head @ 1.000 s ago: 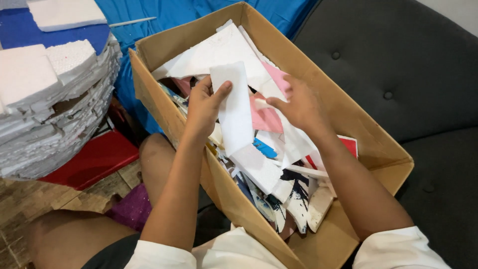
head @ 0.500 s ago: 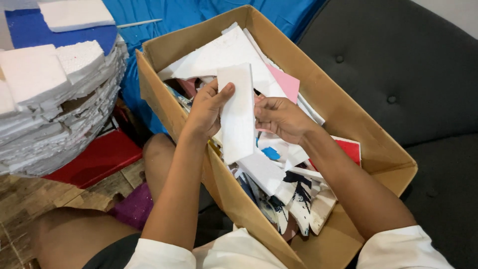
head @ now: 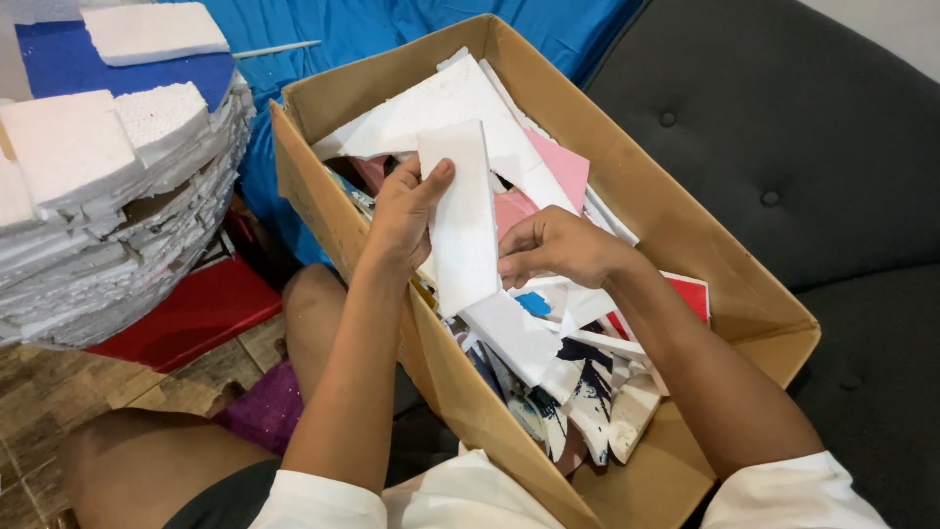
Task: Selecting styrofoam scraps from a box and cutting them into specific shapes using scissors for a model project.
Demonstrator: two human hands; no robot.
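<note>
Dark sofa (head: 783, 147) behind cardboard box (head: 685, 245). Above box, left hand (head: 401, 211) clamps white foam strip (head: 462, 220); right hand (head: 553, 245) pinches strip's edge.

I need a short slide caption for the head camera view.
Left hand holds a white foam strip over a cardboard box of scraps; right hand touches it.

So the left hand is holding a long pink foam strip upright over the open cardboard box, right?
Not quite. The head view shows the left hand holding a long white foam strip, not pink, over the open cardboard box. The pink foam pieces lie inside the box, and the right hand touches the strip's edge.
</note>
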